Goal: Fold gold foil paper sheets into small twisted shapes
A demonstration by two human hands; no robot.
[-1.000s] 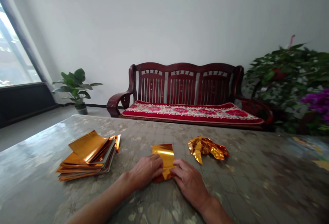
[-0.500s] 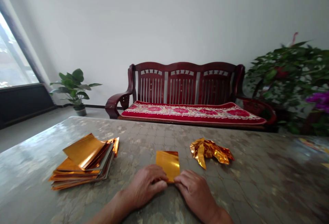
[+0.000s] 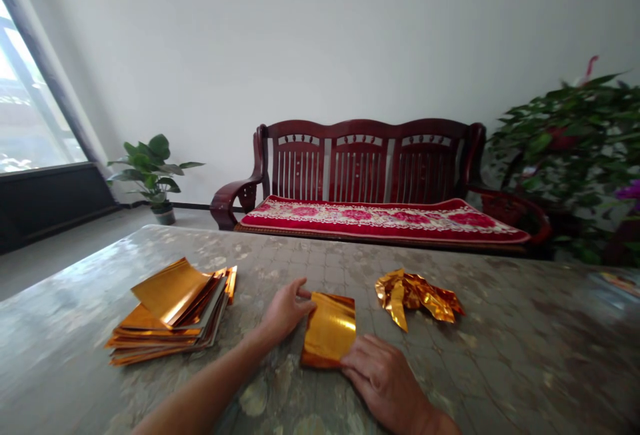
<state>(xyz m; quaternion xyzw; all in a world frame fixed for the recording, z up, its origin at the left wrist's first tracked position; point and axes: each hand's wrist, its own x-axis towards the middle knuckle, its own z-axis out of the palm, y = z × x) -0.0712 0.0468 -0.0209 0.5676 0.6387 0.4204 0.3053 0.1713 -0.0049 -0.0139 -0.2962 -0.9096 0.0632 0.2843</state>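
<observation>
A shiny gold foil paper sheet [image 3: 330,328] lies in front of me, its near edge slightly raised or folded. My right hand [image 3: 383,378] is closed at its lower right corner, fingertips pinching the edge. At the sheet's upper left edge is my left hand [image 3: 287,308], fingers partly spread and one fingertip touching or very near the foil. To the left rests a stack of gold foil papers [image 3: 170,315], loosely piled with uneven edges. A crumpled piece of gold foil [image 3: 417,296] sits to the right, beyond my right hand.
The patterned grey table [image 3: 280,388] carries everything, with a clear plastic packet [image 3: 617,286] at its right edge. Behind it stands a dark red wooden bench [image 3: 357,162] with a floral red cover. Potted plants [image 3: 155,168] flank it.
My left hand has left the sheet's near edge and moved away from me to its upper left side, its fingers opening. The near edge now shows more. My right hand stays at the corner.
</observation>
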